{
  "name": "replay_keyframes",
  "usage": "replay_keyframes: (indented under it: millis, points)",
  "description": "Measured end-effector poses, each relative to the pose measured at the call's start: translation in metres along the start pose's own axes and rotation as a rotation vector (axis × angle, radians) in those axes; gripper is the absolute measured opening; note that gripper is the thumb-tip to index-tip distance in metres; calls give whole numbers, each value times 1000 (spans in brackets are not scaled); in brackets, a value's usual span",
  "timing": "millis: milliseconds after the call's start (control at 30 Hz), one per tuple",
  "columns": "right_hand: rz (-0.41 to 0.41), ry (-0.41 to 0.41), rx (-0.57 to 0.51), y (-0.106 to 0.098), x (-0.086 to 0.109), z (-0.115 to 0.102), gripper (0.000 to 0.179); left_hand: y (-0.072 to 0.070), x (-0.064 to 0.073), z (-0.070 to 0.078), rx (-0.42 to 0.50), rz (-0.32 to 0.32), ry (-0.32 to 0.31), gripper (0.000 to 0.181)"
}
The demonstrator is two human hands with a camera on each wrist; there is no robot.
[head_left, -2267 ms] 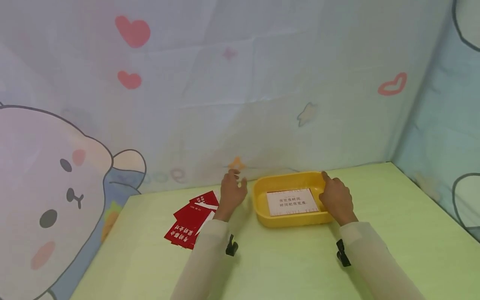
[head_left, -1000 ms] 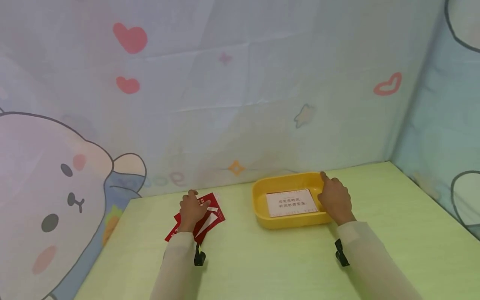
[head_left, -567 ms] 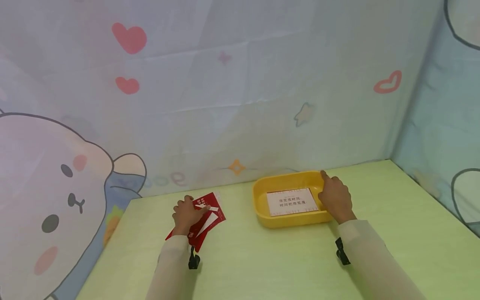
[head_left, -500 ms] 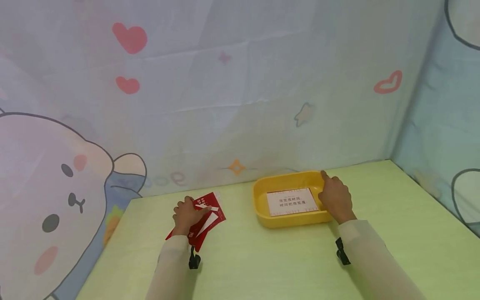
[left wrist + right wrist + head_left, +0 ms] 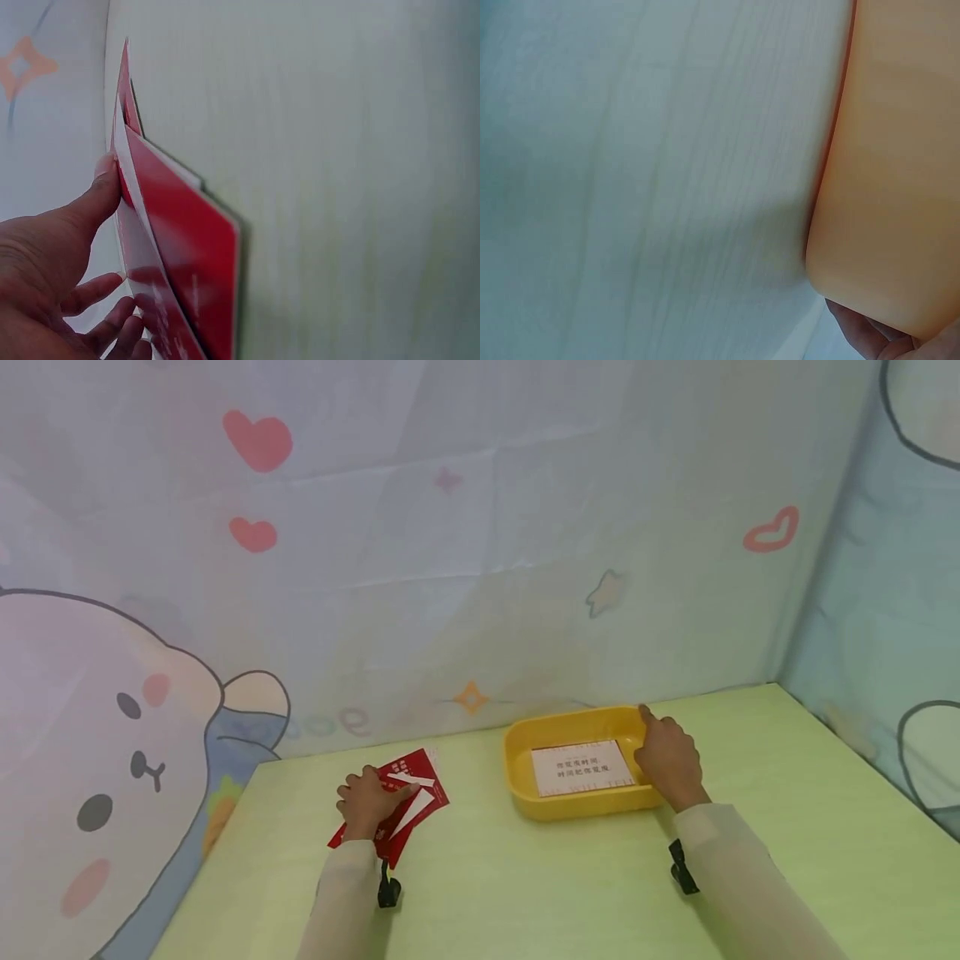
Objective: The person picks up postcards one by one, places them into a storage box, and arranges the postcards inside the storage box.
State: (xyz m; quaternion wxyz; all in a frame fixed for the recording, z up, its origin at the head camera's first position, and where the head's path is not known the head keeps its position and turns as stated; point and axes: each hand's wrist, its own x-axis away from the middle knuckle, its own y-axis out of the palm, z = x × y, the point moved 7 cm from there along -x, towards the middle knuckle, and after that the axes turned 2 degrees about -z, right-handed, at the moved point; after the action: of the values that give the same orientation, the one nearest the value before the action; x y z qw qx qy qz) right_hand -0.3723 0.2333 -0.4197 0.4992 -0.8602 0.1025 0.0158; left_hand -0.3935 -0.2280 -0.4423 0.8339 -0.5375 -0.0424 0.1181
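Several red cards with white lettering [image 5: 420,764] lie fanned out in an overlapping pile at the left of the table in the head view. My left hand [image 5: 370,800] is over this pile, pinching a top card [image 5: 133,232] by its edges between thumb and fingers; in the left wrist view that card stands slightly apart from the red card [image 5: 196,247] beneath. To the right sits a shallow yellow plastic tray [image 5: 585,808], and a white printed card [image 5: 581,768] lies flat inside it. My right hand [image 5: 671,760] grips the tray's right end, thumb at the rim.
The light green tabletop [image 5: 480,885] meets a cloth backdrop [image 5: 420,627] printed with hearts and a bear, right behind the tray. A second cloth wall [image 5: 892,652] runs along the right edge. A black strap [image 5: 388,889] hangs at the left wrist.
My left hand has moved left from beside the tray onto the red cards, its thumb and fingers now at a card's edges. My right hand stays on the tray.
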Motion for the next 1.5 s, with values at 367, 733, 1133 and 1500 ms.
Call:
replay_keyframes:
  millis: [367, 733, 1133, 1500]
  points:
    - [7, -23, -6, 2, 0, -4, 65, -1, -2, -12, 80, 21, -61, 81]
    - [18, -26, -20, 1, -2, -3, 65, -9, -3, -1, 71, 68, 0, 71]
    - [-7, -2, -13, -1, 2, -3, 65, -12, -3, 6, 4, 67, 51, 80]
    - [-1, -5, -18, -1, 1, 1, 66, -13, -3, 8, 100, 25, 90, 58]
